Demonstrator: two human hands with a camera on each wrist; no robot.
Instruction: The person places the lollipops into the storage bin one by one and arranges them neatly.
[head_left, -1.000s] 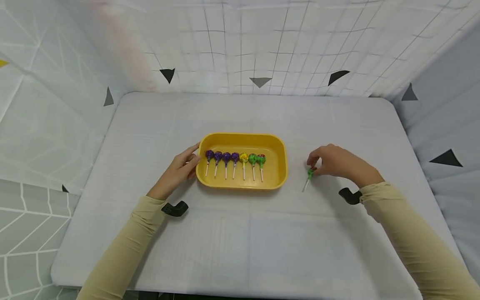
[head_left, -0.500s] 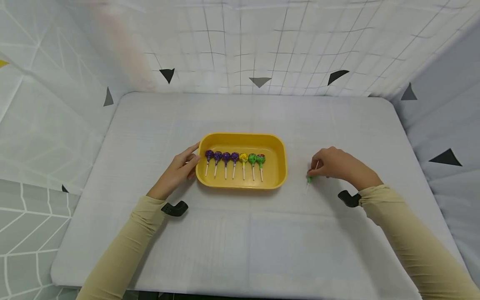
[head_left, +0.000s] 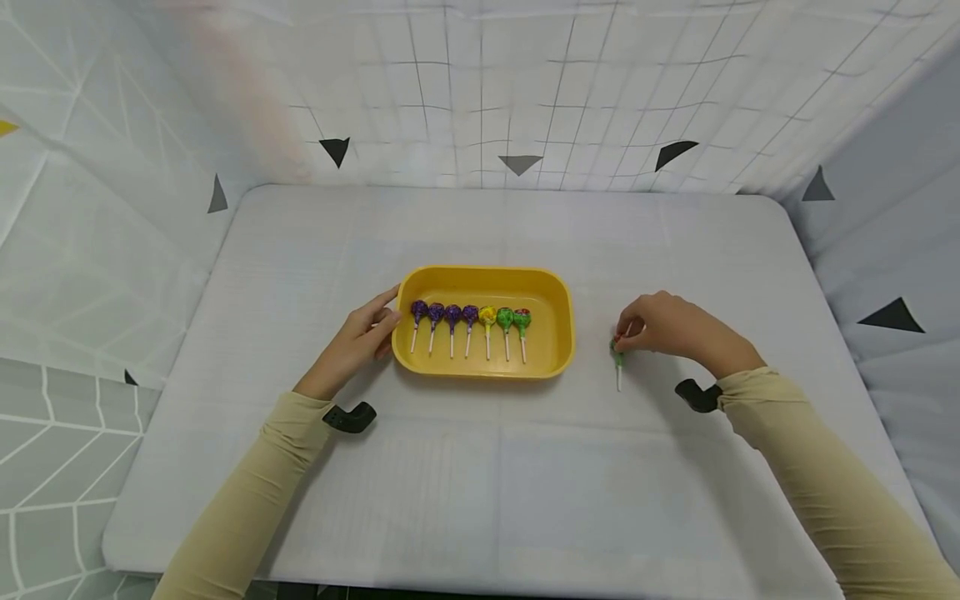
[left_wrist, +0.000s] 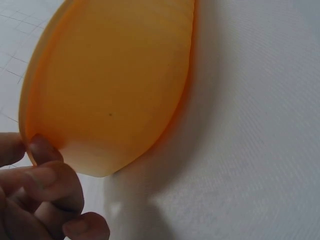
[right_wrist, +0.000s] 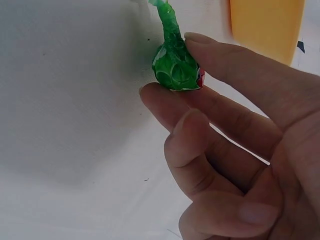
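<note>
My left hand (head_left: 357, 344) grips the left end of a yellow plastic tray (head_left: 558, 333); in the left wrist view its curled fingers (left_wrist: 42, 177) lie at the rim. Inside the tray several wrapped lollipops stand in a row, sticks toward me: purple lollipops (head_left: 453, 313) at left, one yellow lollipop (head_left: 487, 316) and green lollipops (head_left: 522, 318) at right. To the right of the tray, my right hand (head_left: 671, 332) pinches a green lollipop (right_wrist: 177, 67) by its head. A little red shows on its wrapper. Its stick points toward the front edge in the head view.
A white-covered table (head_left: 450, 492) carries everything. White grid-patterned sheeting (head_left: 525, 92) rises behind it, and more sheeting encloses both sides. Dark triangular markers (head_left: 335, 151) dot these walls. A black wrist device (head_left: 697, 396) sits below the right wrist.
The green lollipop in my right hand has turned, its stick swinging from a slant to nearly straight toward me. My right hand shifted slightly. The left hand and tray stayed put.
</note>
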